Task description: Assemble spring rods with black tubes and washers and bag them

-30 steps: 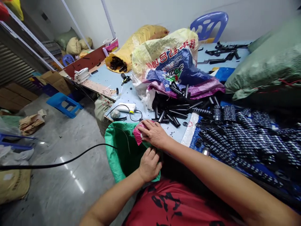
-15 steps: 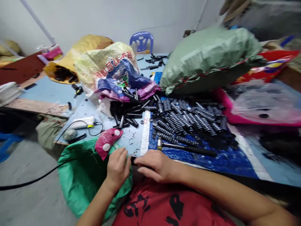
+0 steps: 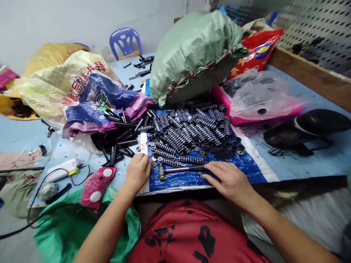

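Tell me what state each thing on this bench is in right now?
Hammer: lying flat on the blue sheet, handle under the right hand.
Left hand: fingers resting flat on the sheet's edge, holding nothing.
Printed sack: on its side, mouth open, black tubes spilling out.
Green sack: tied shut with red cord.
Green bag: open, below the table edge.

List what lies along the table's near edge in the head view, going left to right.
Charger → pink pouch → left hand → hammer → right hand → black bowl-like thing, farther back.
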`<action>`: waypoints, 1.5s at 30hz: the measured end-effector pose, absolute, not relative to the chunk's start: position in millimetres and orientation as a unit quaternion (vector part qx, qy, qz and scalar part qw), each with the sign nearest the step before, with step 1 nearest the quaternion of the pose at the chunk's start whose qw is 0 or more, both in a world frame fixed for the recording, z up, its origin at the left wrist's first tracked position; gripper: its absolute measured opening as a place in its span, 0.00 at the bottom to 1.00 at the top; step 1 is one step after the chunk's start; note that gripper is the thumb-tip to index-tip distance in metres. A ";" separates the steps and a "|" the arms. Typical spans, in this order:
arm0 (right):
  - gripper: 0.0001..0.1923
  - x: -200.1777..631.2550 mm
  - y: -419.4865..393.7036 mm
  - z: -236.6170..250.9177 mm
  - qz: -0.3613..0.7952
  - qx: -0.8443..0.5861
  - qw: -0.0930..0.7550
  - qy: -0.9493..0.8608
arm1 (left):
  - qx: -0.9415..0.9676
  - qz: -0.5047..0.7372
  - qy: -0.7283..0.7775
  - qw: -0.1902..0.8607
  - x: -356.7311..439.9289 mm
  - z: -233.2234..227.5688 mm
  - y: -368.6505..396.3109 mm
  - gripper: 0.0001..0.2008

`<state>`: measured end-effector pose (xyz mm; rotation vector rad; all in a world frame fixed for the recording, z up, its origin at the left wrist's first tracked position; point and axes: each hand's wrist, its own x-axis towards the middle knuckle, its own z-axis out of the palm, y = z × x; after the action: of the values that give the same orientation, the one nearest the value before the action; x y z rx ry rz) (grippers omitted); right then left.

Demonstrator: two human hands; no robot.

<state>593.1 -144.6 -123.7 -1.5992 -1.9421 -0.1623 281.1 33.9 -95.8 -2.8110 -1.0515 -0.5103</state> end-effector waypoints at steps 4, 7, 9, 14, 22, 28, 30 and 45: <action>0.12 601.8 -143.0 -127.7 -0.046 -0.589 0.284 -0.755 | -0.923 -0.218 -0.316 -0.019 290.6 -98.9 13.8 0.08; 0.09 596.0 -132.7 -120.8 -0.020 -0.575 0.305 -0.759 | -0.924 -0.226 -0.304 -0.045 299.5 -100.4 3.5 0.10; 0.09 581.9 -121.9 -114.6 -0.005 -0.565 0.332 -0.756 | -0.922 -0.234 -0.304 -0.058 303.9 -101.1 -0.6 0.09; 0.10 533.6 -88.0 -110.8 0.022 -0.589 0.262 -0.765 | -0.892 -0.253 -0.358 -0.108 295.5 -100.1 -8.9 0.05; 0.08 518.5 -59.9 -107.6 0.108 -0.609 0.154 -0.771 | -0.892 -0.274 -0.355 -0.066 276.9 -100.9 -6.2 0.11; 0.12 529.1 -66.0 -87.4 0.168 -0.499 0.366 -0.767 | -0.940 -0.257 -0.207 -0.087 307.8 -85.8 11.7 0.20; 0.12 531.0 -70.1 -85.8 0.238 -0.475 0.468 -0.706 | -0.915 -0.261 -0.221 -0.214 319.6 -84.5 7.1 0.13; 0.20 586.0 -105.4 -94.6 0.369 -0.567 0.591 -0.439 | -0.855 -0.269 -0.279 -0.346 374.5 -91.8 -38.5 0.16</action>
<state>586.0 -105.4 -94.6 -1.3199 -1.0215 0.8584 374.5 -38.5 -91.8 -3.5062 -1.1428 -1.1015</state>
